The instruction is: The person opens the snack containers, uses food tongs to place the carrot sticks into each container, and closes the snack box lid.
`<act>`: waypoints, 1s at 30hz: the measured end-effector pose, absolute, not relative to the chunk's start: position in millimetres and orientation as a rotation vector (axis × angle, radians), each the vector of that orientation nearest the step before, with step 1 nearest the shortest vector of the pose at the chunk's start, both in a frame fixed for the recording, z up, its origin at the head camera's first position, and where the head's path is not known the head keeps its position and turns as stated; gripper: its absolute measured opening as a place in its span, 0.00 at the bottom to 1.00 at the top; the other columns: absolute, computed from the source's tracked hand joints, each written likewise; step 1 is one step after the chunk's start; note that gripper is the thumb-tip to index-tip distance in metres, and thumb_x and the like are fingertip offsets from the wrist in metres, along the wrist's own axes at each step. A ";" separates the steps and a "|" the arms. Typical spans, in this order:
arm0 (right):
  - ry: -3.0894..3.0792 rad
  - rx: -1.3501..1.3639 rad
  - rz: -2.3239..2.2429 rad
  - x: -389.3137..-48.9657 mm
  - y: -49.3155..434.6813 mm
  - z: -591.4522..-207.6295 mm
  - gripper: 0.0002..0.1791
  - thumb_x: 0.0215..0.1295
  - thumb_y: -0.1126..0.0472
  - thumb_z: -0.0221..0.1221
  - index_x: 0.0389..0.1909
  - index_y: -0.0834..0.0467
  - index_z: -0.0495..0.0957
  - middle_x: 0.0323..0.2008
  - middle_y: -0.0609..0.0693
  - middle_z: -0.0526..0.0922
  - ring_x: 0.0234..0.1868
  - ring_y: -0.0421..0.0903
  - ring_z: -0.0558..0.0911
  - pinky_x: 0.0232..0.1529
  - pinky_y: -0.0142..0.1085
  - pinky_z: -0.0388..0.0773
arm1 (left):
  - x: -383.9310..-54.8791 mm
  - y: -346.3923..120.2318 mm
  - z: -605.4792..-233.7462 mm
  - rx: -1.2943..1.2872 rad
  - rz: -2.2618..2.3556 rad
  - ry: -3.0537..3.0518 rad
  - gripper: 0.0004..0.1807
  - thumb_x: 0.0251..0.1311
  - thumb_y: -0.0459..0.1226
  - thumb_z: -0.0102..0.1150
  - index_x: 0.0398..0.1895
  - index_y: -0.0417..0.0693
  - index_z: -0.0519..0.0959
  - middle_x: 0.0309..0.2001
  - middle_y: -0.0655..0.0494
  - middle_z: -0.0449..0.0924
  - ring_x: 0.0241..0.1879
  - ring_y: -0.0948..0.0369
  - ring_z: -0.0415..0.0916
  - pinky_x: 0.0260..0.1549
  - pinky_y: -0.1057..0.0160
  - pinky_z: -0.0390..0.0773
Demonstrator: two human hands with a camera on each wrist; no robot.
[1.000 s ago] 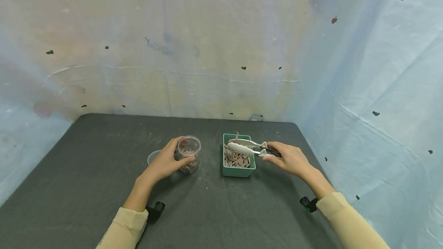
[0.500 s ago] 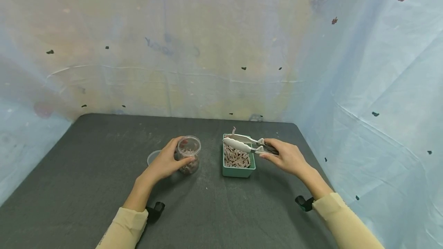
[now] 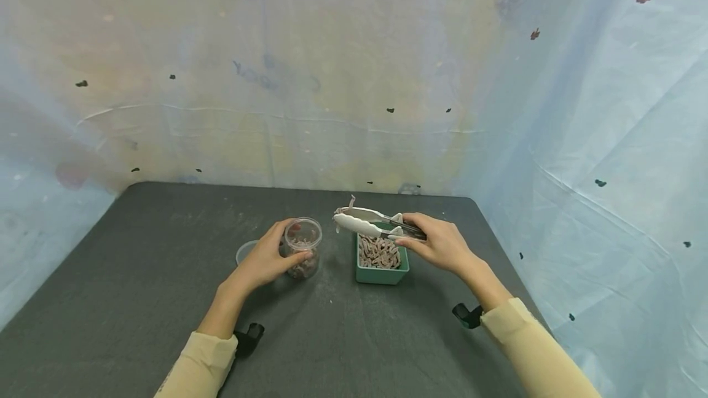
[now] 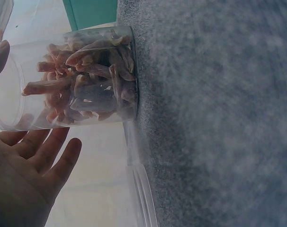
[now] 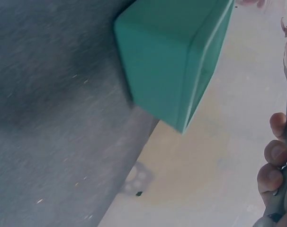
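Left hand curled round clear jar, upright on table. Right hand grips tongs, strips in tips, between jar and green bin. Blue scrawl behind: too faint to read.

Patterned sheeting behind and beside a dark tabletop suggests a screened-off workspace, its wider setting unclear.

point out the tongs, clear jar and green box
Tongs [image 3: 361, 226], head view, on the nearer white arm.
Clear jar [image 4: 31, 59], left wrist view, on its bare wall.
Green box [image 3: 378, 276], head view, on its front wall.
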State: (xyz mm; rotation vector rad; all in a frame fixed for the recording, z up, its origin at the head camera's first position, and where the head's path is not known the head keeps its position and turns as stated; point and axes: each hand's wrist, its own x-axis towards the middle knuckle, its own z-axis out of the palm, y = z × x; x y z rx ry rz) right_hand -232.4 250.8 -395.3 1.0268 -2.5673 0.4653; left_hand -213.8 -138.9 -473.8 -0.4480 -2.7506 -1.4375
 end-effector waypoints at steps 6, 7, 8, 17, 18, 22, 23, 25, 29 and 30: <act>-2.555 1.079 0.469 -237.2 233.7 -391.3 0.30 0.70 0.43 0.67 0.63 0.59 0.79 0.52 0.53 0.87 0.38 0.45 0.86 0.34 0.42 0.83 | -214.4 -139.1 -474.9 -0.469 -1.430 -2.737 0.52 0.63 0.59 0.70 0.81 0.48 0.56 0.74 0.42 0.63 0.68 0.41 0.69 0.61 0.36 0.74; -2.552 1.091 0.469 -238.1 231.0 -391.1 0.30 0.70 0.42 0.66 0.63 0.60 0.79 0.52 0.53 0.87 0.39 0.45 0.87 0.35 0.43 0.83 | -214.4 -139.2 -474.9 -0.470 -1.433 -2.734 0.52 0.63 0.59 0.70 0.81 0.48 0.56 0.74 0.42 0.63 0.69 0.41 0.69 0.61 0.37 0.74; -2.550 1.101 0.465 -238.8 228.3 -391.0 0.30 0.70 0.42 0.65 0.63 0.59 0.79 0.52 0.53 0.87 0.39 0.45 0.87 0.35 0.43 0.84 | -214.4 -139.3 -475.1 -0.476 -1.428 -2.730 0.52 0.63 0.59 0.70 0.81 0.47 0.56 0.74 0.42 0.63 0.69 0.41 0.69 0.61 0.36 0.74; -2.562 1.151 0.410 -242.0 205.7 -392.9 0.28 0.65 0.48 0.71 0.62 0.57 0.80 0.52 0.51 0.87 0.38 0.44 0.86 0.34 0.41 0.83 | -213.7 -139.4 -476.7 -0.479 -1.420 -2.716 0.51 0.62 0.60 0.70 0.80 0.48 0.58 0.74 0.43 0.64 0.71 0.41 0.67 0.64 0.36 0.72; -2.570 1.150 0.401 -241.9 203.6 -393.0 0.28 0.66 0.48 0.70 0.62 0.57 0.80 0.53 0.50 0.87 0.39 0.44 0.87 0.34 0.41 0.83 | -213.8 -139.4 -476.8 -0.477 -1.425 -2.714 0.51 0.62 0.60 0.70 0.80 0.48 0.58 0.74 0.43 0.64 0.71 0.42 0.67 0.64 0.36 0.71; -2.589 1.145 0.363 -242.2 196.4 -394.3 0.29 0.67 0.44 0.69 0.63 0.55 0.80 0.53 0.48 0.87 0.38 0.42 0.86 0.33 0.40 0.82 | -213.7 -140.2 -476.3 -0.485 -1.425 -2.721 0.52 0.62 0.61 0.69 0.81 0.47 0.57 0.75 0.43 0.63 0.71 0.41 0.66 0.64 0.35 0.71; -2.589 1.147 0.354 -242.3 194.9 -394.9 0.29 0.67 0.44 0.69 0.63 0.55 0.80 0.53 0.48 0.87 0.37 0.41 0.86 0.33 0.40 0.82 | -213.6 -140.5 -476.0 -0.481 -1.426 -2.724 0.53 0.62 0.61 0.69 0.81 0.47 0.56 0.75 0.42 0.62 0.71 0.40 0.66 0.64 0.34 0.71; -2.586 1.152 0.338 -242.6 192.1 -396.1 0.30 0.67 0.43 0.68 0.63 0.55 0.79 0.53 0.48 0.87 0.36 0.41 0.85 0.32 0.39 0.81 | -213.6 -141.1 -475.5 -0.477 -1.423 -2.733 0.53 0.62 0.61 0.69 0.81 0.47 0.56 0.76 0.41 0.61 0.71 0.39 0.66 0.64 0.34 0.71; -2.579 1.162 0.325 -243.1 188.7 -398.4 0.30 0.67 0.43 0.68 0.63 0.55 0.79 0.53 0.48 0.87 0.34 0.40 0.85 0.30 0.37 0.80 | -213.4 -141.6 -475.0 -0.468 -1.414 -2.753 0.55 0.62 0.62 0.69 0.82 0.47 0.55 0.76 0.40 0.59 0.72 0.38 0.65 0.63 0.33 0.71; -2.575 1.166 0.325 -243.2 188.2 -398.9 0.30 0.67 0.43 0.69 0.63 0.55 0.79 0.52 0.48 0.87 0.34 0.40 0.85 0.30 0.36 0.79 | -213.3 -141.6 -474.8 -0.468 -1.413 -2.756 0.55 0.62 0.62 0.69 0.82 0.47 0.54 0.77 0.40 0.59 0.72 0.38 0.64 0.63 0.32 0.70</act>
